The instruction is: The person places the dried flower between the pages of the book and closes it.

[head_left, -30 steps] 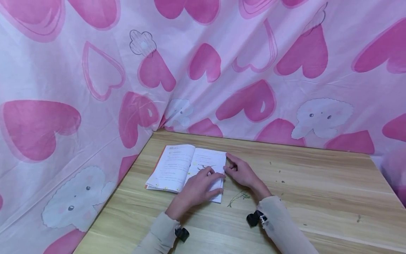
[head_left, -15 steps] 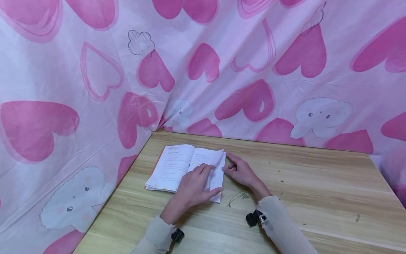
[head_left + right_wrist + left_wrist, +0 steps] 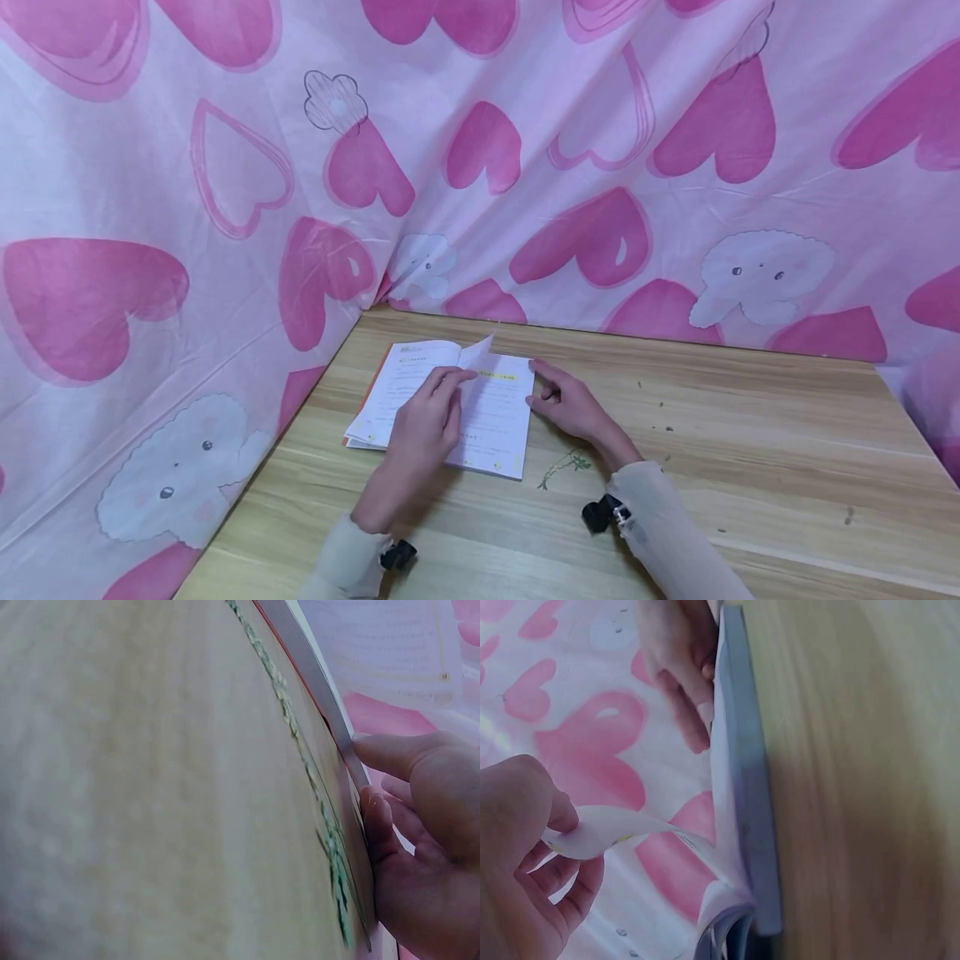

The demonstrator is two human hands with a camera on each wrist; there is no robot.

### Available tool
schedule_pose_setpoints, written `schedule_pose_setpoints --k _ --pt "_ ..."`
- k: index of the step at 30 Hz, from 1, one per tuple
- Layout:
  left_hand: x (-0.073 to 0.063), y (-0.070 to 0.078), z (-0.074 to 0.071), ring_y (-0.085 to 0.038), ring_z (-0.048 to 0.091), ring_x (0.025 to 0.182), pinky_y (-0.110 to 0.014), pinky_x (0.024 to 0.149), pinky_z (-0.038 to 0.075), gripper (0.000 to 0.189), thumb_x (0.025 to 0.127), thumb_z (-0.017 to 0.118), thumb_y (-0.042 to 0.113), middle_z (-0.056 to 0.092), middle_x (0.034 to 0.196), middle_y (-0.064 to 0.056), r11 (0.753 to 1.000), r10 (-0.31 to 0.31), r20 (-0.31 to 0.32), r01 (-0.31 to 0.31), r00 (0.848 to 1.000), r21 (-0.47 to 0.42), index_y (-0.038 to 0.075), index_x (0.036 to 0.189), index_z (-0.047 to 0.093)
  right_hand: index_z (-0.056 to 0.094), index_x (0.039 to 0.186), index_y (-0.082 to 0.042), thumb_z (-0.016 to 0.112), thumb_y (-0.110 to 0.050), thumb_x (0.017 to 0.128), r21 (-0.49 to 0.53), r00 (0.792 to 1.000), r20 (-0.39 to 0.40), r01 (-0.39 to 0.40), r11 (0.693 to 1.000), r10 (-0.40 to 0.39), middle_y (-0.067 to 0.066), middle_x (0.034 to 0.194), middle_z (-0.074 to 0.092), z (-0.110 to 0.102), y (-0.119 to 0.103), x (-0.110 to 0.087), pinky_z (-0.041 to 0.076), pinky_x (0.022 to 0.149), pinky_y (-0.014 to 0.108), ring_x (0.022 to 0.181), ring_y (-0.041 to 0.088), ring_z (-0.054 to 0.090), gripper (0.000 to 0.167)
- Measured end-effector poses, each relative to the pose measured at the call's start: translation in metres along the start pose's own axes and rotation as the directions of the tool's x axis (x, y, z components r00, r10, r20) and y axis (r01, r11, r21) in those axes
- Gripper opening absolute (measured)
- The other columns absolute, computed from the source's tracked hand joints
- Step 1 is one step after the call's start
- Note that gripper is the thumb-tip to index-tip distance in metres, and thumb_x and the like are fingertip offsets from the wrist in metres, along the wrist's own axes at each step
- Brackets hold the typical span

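Note:
An open book [image 3: 491, 433] with printed white pages and an orange cover edge lies on the wooden table. My left hand [image 3: 423, 417] is over its left half and pinches a page [image 3: 477, 353], which stands up in a curve between the two halves. In the left wrist view, that page [image 3: 622, 825] bends from the thumb and fingers down to the spine. At the book's right edge, my right hand [image 3: 566, 404] holds the margin near the far corner. The right wrist view shows its thumb and a fingertip against the page edges [image 3: 330, 697].
A green sprig-like strand [image 3: 564, 468] lies on the table just right of the book. Small dark specks dot the wooden table [image 3: 750, 467]. A pink heart-patterned cloth [image 3: 585, 225] hangs along the table's back and left sides.
My left hand has moved left from the right-hand page, lifting that page up and over toward the spine. Highlighted text now shows beneath. The right hand has stayed at the book's edge.

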State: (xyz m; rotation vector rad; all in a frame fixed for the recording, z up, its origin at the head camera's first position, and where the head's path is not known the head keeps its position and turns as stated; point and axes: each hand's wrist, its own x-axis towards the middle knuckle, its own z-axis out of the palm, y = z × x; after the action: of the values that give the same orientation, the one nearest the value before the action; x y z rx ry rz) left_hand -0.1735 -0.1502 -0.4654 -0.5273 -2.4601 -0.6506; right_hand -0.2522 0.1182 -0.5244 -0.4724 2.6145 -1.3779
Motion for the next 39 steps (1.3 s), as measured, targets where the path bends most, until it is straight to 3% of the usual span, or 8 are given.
schedule_pose_setpoints --k 3,5,15,21,24,28,33,39 --pt "0.002 -0.002 -0.007 -0.014 0.075 0.104 -0.034 0.076 0.064 0.034 0.102 0.065 0.003 0.070 0.128 0.002 1.000 -0.018 -0.025 0.018 1.000 -0.008 0.017 0.131 0.073 0.044 0.166 -0.012 0.073 -0.018 0.104 -0.009 0.999 0.010 0.033 0.999 -0.033 0.014 0.164 0.053 0.000 0.000 0.000 0.049 0.078 0.022 0.094 0.017 0.058 0.069" --pt "0.002 -0.004 -0.011 -0.016 0.076 0.105 -0.035 0.076 0.064 0.034 0.101 0.066 0.002 0.071 0.128 0.000 1.000 -0.029 -0.055 0.028 0.998 -0.012 0.016 0.131 0.074 0.045 0.165 -0.010 0.072 -0.018 0.105 -0.016 0.999 0.015 0.047 0.999 -0.046 0.010 0.177 0.036 0.000 0.000 0.000 0.048 0.079 0.022 0.095 0.016 0.057 0.067" --pt "0.001 -0.016 -0.020 -0.021 0.075 0.105 -0.040 0.081 0.063 0.032 0.097 0.076 0.007 0.073 0.124 -0.004 0.995 -0.098 -0.168 0.095 0.981 -0.027 0.013 0.129 0.076 0.046 0.164 -0.008 0.072 -0.021 0.105 -0.047 0.999 0.020 0.050 0.998 -0.049 0.009 0.178 0.034 -0.002 0.001 -0.001 0.048 0.080 0.023 0.095 0.015 0.058 0.065" --pt "0.000 -0.026 -0.026 -0.026 0.074 0.111 -0.045 0.096 0.061 0.029 0.098 0.077 0.012 0.073 0.122 -0.010 0.987 -0.149 -0.206 0.131 0.967 -0.096 0.006 0.126 0.076 0.045 0.164 -0.008 0.071 -0.021 0.106 -0.054 0.998 0.027 0.050 0.997 -0.049 0.010 0.178 0.034 -0.002 0.002 -0.001 0.048 0.081 0.022 0.099 0.014 0.057 0.065" --pt "-0.002 -0.031 -0.029 -0.026 0.073 0.107 -0.043 0.085 0.063 0.031 0.099 0.079 0.020 0.073 0.123 -0.011 0.978 -0.192 -0.205 0.170 0.960 -0.117 0.005 0.126 0.077 0.045 0.165 -0.008 0.071 -0.021 0.106 -0.056 0.999 0.035 0.043 0.997 -0.041 0.008 0.178 0.033 -0.001 0.001 -0.001 0.050 0.083 0.022 0.101 0.015 0.058 0.065" --pt "-0.004 -0.036 -0.032 -0.027 0.072 0.100 -0.042 0.075 0.063 0.034 0.098 0.080 0.022 0.073 0.123 -0.013 0.975 -0.221 -0.199 0.209 0.955 -0.081 0.005 0.127 0.076 0.045 0.165 -0.008 0.071 -0.021 0.106 -0.059 0.998 0.041 0.041 0.997 -0.038 0.008 0.178 0.034 -0.002 0.002 -0.001 0.052 0.085 0.022 0.103 0.016 0.059 0.065" --pt "-0.008 -0.045 -0.033 -0.038 0.074 0.111 -0.052 0.099 0.062 0.038 0.094 0.081 0.007 0.070 0.125 -0.021 0.976 -0.212 -0.195 0.216 0.958 0.001 -0.002 0.130 0.073 0.044 0.165 -0.009 0.071 -0.021 0.106 -0.052 0.998 0.041 0.043 0.998 -0.040 0.007 0.178 0.034 -0.001 0.004 -0.001 0.054 0.086 0.023 0.103 0.015 0.060 0.066" --pt "-0.017 -0.063 -0.032 -0.043 0.073 0.114 -0.056 0.099 0.061 0.040 0.092 0.080 -0.001 0.068 0.128 -0.024 0.962 -0.253 -0.173 0.267 0.952 0.062 -0.004 0.130 0.071 0.044 0.165 -0.009 0.071 -0.021 0.106 -0.046 0.998 0.044 0.044 0.998 -0.042 0.007 0.178 0.035 -0.001 0.003 -0.002 0.053 0.085 0.022 0.101 0.014 0.060 0.066"
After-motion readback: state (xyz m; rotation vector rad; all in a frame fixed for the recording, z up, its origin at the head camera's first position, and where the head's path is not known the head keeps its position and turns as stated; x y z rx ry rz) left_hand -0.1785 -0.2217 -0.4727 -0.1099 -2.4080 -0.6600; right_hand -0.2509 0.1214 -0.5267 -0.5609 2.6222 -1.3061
